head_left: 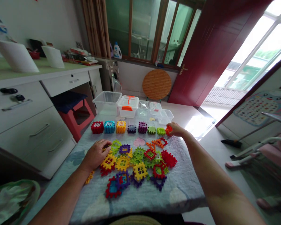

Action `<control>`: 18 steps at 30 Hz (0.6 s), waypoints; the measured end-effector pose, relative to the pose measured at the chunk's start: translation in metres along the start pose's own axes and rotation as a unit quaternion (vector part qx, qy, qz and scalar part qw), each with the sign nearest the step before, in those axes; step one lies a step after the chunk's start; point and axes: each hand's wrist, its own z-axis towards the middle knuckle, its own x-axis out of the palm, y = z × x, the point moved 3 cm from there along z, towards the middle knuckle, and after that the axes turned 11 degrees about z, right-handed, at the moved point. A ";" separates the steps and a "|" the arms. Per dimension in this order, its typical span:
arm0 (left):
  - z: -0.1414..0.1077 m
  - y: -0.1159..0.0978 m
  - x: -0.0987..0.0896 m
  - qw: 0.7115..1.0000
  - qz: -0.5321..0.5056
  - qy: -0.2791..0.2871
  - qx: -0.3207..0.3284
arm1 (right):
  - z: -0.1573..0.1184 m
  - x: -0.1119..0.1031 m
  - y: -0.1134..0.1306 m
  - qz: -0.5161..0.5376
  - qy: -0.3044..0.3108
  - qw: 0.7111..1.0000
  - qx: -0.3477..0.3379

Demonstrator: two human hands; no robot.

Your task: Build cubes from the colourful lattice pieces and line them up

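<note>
At the right end of a row of toy block stacks, my right hand [176, 129] has its fingers on an orange block stack [169, 130]. My left hand [97, 153] rests at the left edge of a loose pile, thumb and fingers apart, over the yellow and green pieces there. Nearest to it are a green window piece [116, 146] and a yellow window piece [108, 161]. The pile also has purple pieces [125, 149], red pieces [169, 158] and orange pieces [152, 145]. The row includes red [97, 127], blue [109, 127], yellow [121, 127] and purple [142, 127] stacks.
Behind the row stand a clear bin [107, 103], a lidded box with orange latches [128, 107] and smaller clear containers [165, 116]. A patterned cloth [152, 200] covers the table. A red stool [76, 115] and white drawers [37, 131] are at left.
</note>
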 end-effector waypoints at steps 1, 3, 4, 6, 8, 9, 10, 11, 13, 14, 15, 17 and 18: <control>0.000 0.000 0.000 1.000 0.000 -0.001 0.001 | 0.000 0.001 0.000 -0.001 0.000 1.000 0.002; 0.000 0.001 0.002 1.000 0.000 -0.002 0.003 | 0.001 0.003 -0.001 -0.003 0.003 1.000 0.003; 0.000 0.002 0.002 1.000 0.000 -0.002 0.004 | 0.002 0.004 -0.002 -0.004 0.005 1.000 0.003; 0.000 0.002 0.002 1.000 0.001 -0.004 0.005 | 0.003 0.005 -0.003 -0.007 0.012 1.000 0.001; 0.000 0.003 0.002 1.000 0.003 -0.006 0.005 | 0.004 0.005 -0.004 -0.009 0.019 1.000 0.001; 0.000 0.003 0.002 1.000 0.003 -0.006 0.005 | 0.005 0.005 -0.004 -0.010 0.022 1.000 0.001; 0.000 0.003 0.002 1.000 0.002 -0.006 0.005 | 0.006 0.005 -0.004 -0.011 0.024 1.000 0.000; -0.001 0.003 0.002 1.000 0.003 -0.005 0.005 | 0.007 0.005 -0.004 -0.011 0.027 1.000 -0.002; -0.001 0.003 0.003 1.000 0.003 -0.003 0.006 | 0.008 0.005 -0.004 -0.012 0.031 0.999 -0.005; -0.001 0.003 0.003 1.000 0.004 -0.001 0.006 | 0.008 0.005 -0.004 -0.012 0.032 0.999 -0.006; -0.001 0.003 0.003 1.000 0.004 0.000 0.006 | 0.008 0.004 -0.003 -0.012 0.031 0.999 -0.007; -0.001 0.003 0.003 1.000 0.004 0.001 0.006 | 0.007 0.003 -0.002 -0.012 0.021 1.000 -0.004; -0.001 0.003 0.003 1.000 0.003 0.002 0.005 | 0.005 0.001 -0.002 -0.011 0.012 1.000 -0.002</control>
